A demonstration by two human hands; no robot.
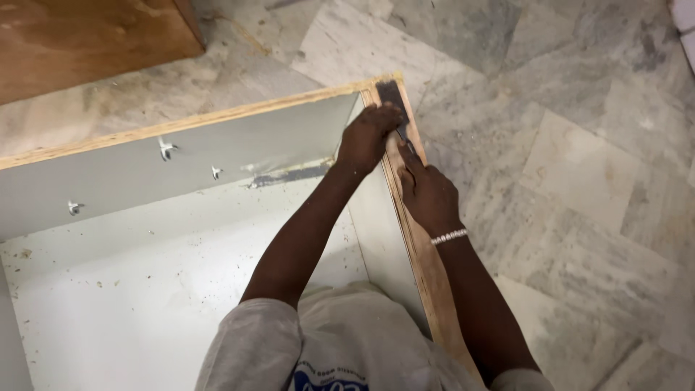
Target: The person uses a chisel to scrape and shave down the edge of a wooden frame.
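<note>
A white-laminated wooden cabinet box [217,119] lies open on the floor, its raw plywood edges facing up. A dark flat tool [392,94], like a wide chisel or scraper blade, rests on the far end of the right-hand edge [427,268], near the corner. My left hand [368,134] is closed over the tool's near part, pressing it onto the edge. My right hand [427,192] grips the tool's handle end just behind, with a beaded white bracelet on its wrist.
Grey marble floor tiles [579,159] surround the box. A brown plywood board [79,36] lies at the top left. Small white brackets [166,148] stick out of the box's far inner wall, where there is a dark smear [289,176]. Wood dust speckles the box's bottom panel [145,289].
</note>
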